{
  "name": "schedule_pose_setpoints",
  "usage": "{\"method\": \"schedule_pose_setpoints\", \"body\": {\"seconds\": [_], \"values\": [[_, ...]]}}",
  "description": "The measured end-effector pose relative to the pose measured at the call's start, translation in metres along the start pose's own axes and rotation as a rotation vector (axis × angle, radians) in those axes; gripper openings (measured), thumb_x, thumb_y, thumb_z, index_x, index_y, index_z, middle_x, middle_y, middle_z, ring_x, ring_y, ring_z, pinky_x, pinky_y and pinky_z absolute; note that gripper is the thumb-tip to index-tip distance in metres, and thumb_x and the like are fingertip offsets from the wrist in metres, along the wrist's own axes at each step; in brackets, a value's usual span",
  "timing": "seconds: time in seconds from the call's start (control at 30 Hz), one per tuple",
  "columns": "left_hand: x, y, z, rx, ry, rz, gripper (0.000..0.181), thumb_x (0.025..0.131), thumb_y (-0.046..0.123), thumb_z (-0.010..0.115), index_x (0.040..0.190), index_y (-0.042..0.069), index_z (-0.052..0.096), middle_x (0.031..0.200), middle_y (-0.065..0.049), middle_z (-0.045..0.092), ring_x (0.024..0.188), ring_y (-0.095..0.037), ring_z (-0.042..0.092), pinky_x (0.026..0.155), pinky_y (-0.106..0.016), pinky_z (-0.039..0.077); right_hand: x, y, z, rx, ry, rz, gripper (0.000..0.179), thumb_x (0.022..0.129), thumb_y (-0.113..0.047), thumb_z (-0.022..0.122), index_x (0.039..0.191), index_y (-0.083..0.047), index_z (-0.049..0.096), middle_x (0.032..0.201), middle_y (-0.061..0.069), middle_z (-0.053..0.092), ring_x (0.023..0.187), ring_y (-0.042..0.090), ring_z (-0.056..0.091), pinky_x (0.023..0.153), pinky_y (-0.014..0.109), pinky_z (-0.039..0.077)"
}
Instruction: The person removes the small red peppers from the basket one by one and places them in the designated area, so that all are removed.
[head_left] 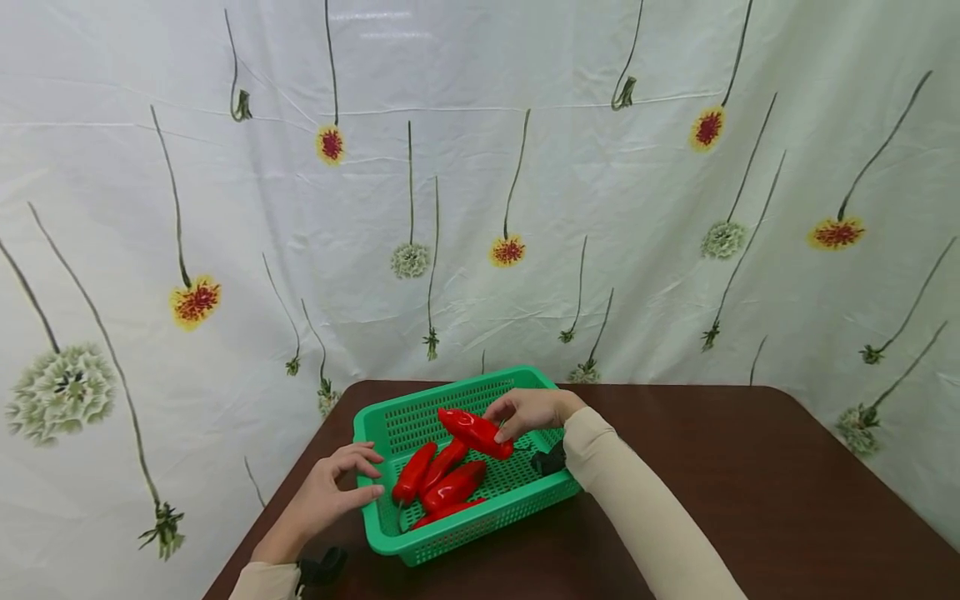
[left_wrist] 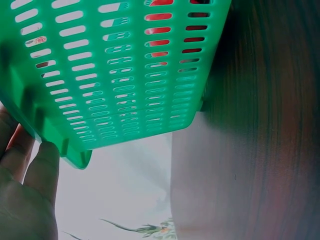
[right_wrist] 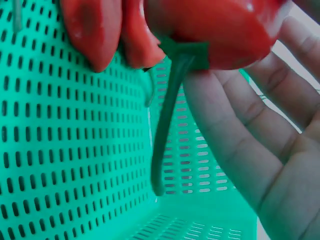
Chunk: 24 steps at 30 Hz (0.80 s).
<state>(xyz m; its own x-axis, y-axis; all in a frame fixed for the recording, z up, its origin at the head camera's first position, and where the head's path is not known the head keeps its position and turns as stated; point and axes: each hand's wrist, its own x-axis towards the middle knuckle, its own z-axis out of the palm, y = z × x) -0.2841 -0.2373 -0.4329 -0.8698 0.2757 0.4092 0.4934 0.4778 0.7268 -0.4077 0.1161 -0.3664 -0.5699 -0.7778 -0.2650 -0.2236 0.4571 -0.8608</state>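
The right hand [head_left: 531,410] pinches a red pepper [head_left: 472,432], cropped in the right-wrist view, above a green basket [head_left: 491,518]. Its near rim partly hides the nearest pepper [head_left: 448,513]. The left hand [head_left: 330,493], fingers wide, is cut off in the left-wrist view.

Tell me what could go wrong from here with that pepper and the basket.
The pepper in the right hand looks glossy and might slip onto the other peppers. Its long stem hangs free and could snag on the slotted basket. The basket appears near the edge of the table, so a tug by the left hand might shift it closer.
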Motion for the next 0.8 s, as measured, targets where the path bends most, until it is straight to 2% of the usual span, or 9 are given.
{"method": "schedule_pose_setpoints", "body": {"seconds": [0.27,0.47,0.8], "values": [[0.0,0.0,0.001,-0.01,-0.003,-0.013,0.006,0.088,0.014,0.076,0.091,0.01,0.072,0.123,-0.014,0.066,0.123,0.016,0.04,0.099,-0.021,0.045,-0.01,0.0,-0.006,0.079,0.031,-0.039,0.036,0.096,-0.006,0.063,0.132,0.001,0.061,0.118,0.007,0.07,0.1,0.017,0.068,0.096,0.044,0.054],[-0.001,0.001,0.0,0.001,0.011,-0.015,0.007,0.087,0.012,0.076,0.091,0.008,0.072,0.122,-0.015,0.066,0.121,0.018,0.04,0.097,-0.019,0.045,-0.019,-0.006,-0.006,0.116,0.054,-0.076,0.038,0.098,-0.008,0.061,0.135,0.001,0.058,0.126,0.01,0.067,0.105,0.017,0.067,0.095,0.041,0.054],[0.002,-0.001,0.002,0.014,0.008,-0.032,0.007,0.088,0.014,0.077,0.091,0.01,0.073,0.123,-0.013,0.067,0.121,0.02,0.038,0.098,-0.017,0.043,-0.036,-0.015,-0.004,0.175,0.156,-0.079,0.037,0.1,-0.008,0.059,0.134,0.005,0.056,0.127,0.014,0.065,0.104,0.019,0.066,0.091,0.037,0.056]]}}
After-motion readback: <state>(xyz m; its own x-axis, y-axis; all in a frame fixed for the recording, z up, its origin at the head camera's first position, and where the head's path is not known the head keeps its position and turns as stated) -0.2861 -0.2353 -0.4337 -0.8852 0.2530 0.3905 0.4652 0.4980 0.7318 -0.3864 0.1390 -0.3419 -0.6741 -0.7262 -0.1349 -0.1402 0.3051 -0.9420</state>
